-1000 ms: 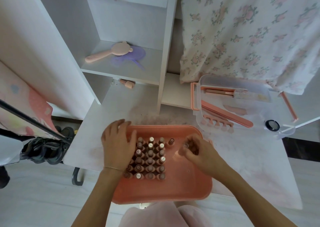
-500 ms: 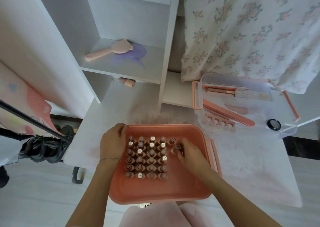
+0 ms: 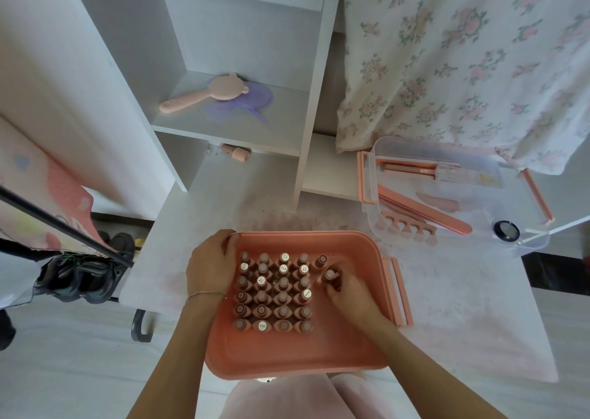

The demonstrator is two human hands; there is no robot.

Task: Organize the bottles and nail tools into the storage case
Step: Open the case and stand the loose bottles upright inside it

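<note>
A smooth pink plastic storage case (image 3: 319, 354), rectangular with rounded corners, sits at the near edge of the white table (image 3: 463, 322). Inside it, small round-capped bottles (image 3: 274, 294) stand upright in a tight grid toward the case's far left part. The left hand (image 3: 210, 268) rests on the case's left rim, fingers curled over its far left corner. The right hand (image 3: 346, 291) pinches one bottle (image 3: 329, 275) just right of the grid, near another single bottle (image 3: 320, 261) that starts a fifth column. At the table's far right edge lies a clear plastic tray (image 3: 383, 223) with pink latches, holding a long flat nail file (image 3: 424, 211), a foam toe separator (image 3: 407, 228) and slim boxed tools (image 3: 415, 169). A floral cloth (image 3: 463, 67) hangs above it.
</note>
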